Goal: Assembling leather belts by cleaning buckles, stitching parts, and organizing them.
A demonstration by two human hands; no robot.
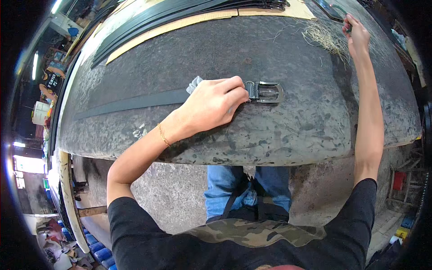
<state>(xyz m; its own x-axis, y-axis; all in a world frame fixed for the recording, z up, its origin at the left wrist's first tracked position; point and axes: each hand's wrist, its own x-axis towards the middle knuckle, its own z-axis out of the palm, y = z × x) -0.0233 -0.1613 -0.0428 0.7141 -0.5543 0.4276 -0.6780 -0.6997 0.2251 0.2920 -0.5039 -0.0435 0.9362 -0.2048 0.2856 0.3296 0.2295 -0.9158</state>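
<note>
A dark belt strap [130, 102] lies across the worn grey table [288, 135], ending in a metal buckle [265, 92]. My left hand [213, 104] presses down on the strap right beside the buckle, with a pale cloth [194, 83] showing under its fingers. My right hand [356, 33] is stretched to the far right end of the table. Its fingers close on a small green-handled tool [343, 11] there, mostly hidden.
A stack of black belt straps [180, 10] lies on brown cardboard [171, 28] along the far edge. Loose straw-coloured threads [325, 38] are scattered near my right hand. The table's front edge runs just above my knees.
</note>
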